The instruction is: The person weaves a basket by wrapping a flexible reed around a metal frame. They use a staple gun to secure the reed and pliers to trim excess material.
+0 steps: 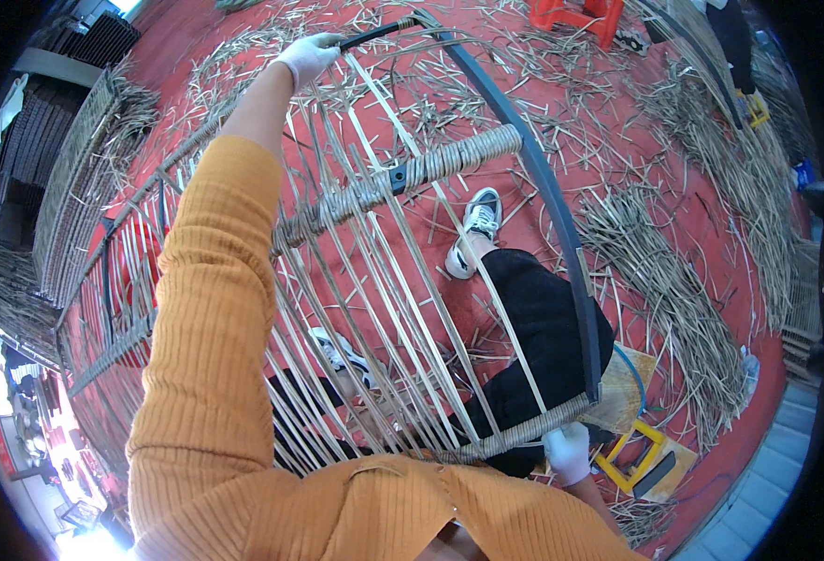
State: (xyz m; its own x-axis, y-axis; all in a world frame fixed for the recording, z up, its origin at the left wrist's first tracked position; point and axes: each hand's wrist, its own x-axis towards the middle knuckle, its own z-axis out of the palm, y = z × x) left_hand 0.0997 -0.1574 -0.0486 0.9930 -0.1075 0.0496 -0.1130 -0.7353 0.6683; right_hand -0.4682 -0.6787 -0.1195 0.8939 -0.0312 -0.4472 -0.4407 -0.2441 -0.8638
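Observation:
I hold a large woven frame upright before me: a dark curved metal frame (552, 201) with several thin cane strips (374, 280) strung lengthwise and a wrapped crossbar (449, 161). My left hand (309, 56), in a white glove, grips the frame's far top end with the arm stretched out. My right hand (569, 452), also gloved, clasps the near woven corner by my lap. My legs in black trousers and white sneakers (475, 229) show through the strips.
Loose cane cuttings (673, 280) litter the red floor all around. Woven panels (75, 178) lean at the left. A yellow tool (634, 460) lies by my right knee, a red stool (575, 17) stands far back.

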